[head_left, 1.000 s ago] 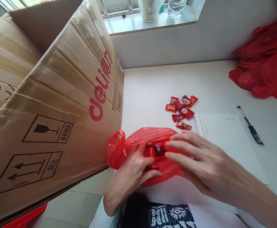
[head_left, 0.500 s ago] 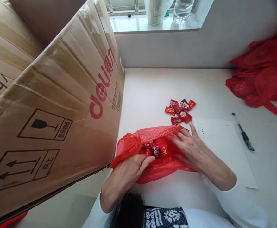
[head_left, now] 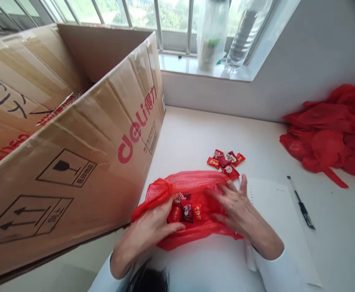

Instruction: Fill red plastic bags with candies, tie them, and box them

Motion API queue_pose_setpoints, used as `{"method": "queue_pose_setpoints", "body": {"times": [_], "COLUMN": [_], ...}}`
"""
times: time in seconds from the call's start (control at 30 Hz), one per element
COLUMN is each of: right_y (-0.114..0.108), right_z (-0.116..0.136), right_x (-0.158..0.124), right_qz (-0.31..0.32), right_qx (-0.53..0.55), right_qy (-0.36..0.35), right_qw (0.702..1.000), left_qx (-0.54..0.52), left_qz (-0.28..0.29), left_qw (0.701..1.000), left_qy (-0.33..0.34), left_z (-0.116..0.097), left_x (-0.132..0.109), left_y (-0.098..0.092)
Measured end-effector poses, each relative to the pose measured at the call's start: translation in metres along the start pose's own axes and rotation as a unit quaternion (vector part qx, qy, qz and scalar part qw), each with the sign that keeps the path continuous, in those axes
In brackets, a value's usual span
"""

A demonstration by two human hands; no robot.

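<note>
A red plastic bag (head_left: 192, 184) lies on the white table (head_left: 195, 134) in front of me, with several red wrapped candies (head_left: 186, 210) showing at its mouth. My left hand (head_left: 148, 229) grips the bag's near left edge, fingers curled on the plastic. My right hand (head_left: 236, 205) rests on the right side of the bag, fingers pressed on the plastic and holding the mouth apart. Just beyond the bag sits a small pile of loose red candies (head_left: 226, 160).
A big tilted cardboard box (head_left: 74, 134) fills the left. A sheet of white paper (head_left: 274, 211) and a black pen (head_left: 301, 207) lie to the right. A heap of red bags (head_left: 329, 138) is at the far right. Bottles (head_left: 241, 36) stand on the windowsill.
The view has tilted up, showing the window and more of the box. Both hands stay on the bag, the right one drawn a little nearer to me.
</note>
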State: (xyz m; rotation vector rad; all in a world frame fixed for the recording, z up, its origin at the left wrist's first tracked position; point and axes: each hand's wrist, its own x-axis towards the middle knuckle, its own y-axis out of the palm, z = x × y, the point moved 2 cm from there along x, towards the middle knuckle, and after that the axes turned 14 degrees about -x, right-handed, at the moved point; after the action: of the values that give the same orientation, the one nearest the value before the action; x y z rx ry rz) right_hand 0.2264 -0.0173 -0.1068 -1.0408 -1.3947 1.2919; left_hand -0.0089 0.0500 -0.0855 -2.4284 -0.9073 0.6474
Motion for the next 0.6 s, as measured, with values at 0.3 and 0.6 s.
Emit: {"method": "queue_pose_setpoints", "body": {"times": [0.3,0.6], "right_y": [-0.001,-0.029], "right_z": [0.015,0.026], "right_x": [-0.005,-0.007], "right_qz": [-0.027,-0.087], "right_qx": [-0.019,0.154], "right_qy": [0.002,-0.032], "right_qw": [0.999,0.984], "left_qx": [-0.051,-0.031], "left_qz": [0.051,0.009], "left_qw": [0.996,0.999], "left_qy": [-0.049,-0.004], "left_z": [0.001,0.014], "left_x": [-0.002,0.004], "left_y": [0.003,0.006]}}
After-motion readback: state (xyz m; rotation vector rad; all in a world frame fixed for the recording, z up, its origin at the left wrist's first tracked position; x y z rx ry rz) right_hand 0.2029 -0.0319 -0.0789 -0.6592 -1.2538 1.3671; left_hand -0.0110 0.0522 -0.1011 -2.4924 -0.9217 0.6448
